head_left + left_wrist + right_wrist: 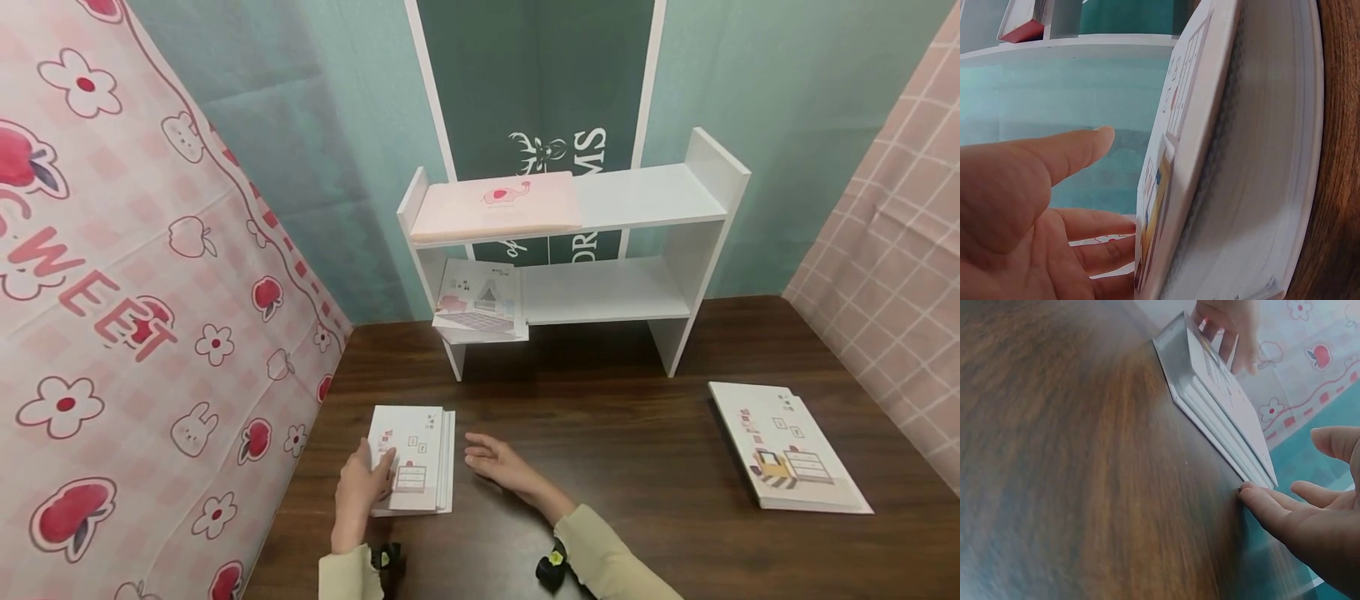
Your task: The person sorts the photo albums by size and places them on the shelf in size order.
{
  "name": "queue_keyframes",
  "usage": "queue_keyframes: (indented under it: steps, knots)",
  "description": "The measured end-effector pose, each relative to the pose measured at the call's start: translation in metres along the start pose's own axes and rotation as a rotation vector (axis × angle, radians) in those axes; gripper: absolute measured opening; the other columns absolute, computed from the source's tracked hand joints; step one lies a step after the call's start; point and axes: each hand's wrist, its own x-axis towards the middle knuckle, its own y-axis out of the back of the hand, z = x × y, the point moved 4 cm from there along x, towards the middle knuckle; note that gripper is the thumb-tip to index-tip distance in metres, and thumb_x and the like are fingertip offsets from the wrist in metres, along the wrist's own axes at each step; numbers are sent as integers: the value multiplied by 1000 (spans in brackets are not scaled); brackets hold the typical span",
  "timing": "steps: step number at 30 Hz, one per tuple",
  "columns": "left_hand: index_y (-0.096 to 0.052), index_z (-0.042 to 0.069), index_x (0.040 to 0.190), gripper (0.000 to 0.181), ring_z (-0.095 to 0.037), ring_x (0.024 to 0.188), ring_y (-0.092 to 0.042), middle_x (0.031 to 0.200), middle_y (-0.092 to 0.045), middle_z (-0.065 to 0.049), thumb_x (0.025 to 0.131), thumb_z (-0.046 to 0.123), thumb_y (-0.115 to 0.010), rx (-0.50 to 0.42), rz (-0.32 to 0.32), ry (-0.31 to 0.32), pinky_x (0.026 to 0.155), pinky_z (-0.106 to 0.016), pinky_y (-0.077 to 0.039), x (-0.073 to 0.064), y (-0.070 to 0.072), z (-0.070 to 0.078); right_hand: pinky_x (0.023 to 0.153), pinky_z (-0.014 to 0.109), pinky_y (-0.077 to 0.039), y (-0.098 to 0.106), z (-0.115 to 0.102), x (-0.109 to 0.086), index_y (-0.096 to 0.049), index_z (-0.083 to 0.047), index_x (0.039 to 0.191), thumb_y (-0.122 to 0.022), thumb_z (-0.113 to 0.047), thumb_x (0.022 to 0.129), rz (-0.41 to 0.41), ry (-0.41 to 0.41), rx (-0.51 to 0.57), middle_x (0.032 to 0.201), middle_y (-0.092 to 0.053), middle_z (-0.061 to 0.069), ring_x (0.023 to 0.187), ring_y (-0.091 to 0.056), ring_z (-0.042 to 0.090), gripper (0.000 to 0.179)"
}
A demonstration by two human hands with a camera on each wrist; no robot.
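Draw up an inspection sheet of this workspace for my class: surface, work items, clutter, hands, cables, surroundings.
Surface: dark wood-grain table.
Work items: left book stack and right book stack lie flat on the table; shelf books jut past the lower board of the white shelf.
Clutter: pink elephant-print item flat on the upper board.
Hands: left hand at the left stack's outer edge, thumb over its cover, firm contact unclear; right hand relaxed, right of that stack, apart from it in the head view.
Cables: nothing seen.
Surroundings: apple-and-flower cloth left, teal backdrop behind, pink checked cloth right.
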Motion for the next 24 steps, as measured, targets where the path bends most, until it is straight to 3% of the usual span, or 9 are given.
queue_keyframes:
  steps: [13, 24]
  knots:
    - [-27, -13, 139, 71, -49, 124, -36, 138, -33, -35, 94, 36, -51, -10, -58, -9, 98, -59, -33, 0, 0, -7, 92, 35, -47, -15, 3, -2, -34, 3, 140, -57, -23, 93, -19, -38, 56, 132, -46, 27, 120, -49, 31, 59]
    - [-31, -13, 137, 68, -49, 125, -35, 136, -35, -36, 94, 36, -51, -71, -60, 7, 101, -58, -31, -1, 4, -11, 97, 45, -42, -26, 3, -1, -32, 3, 140, -54, -17, 94, -72, -71, 166, 137, -40, 28, 123, -45, 32, 56]
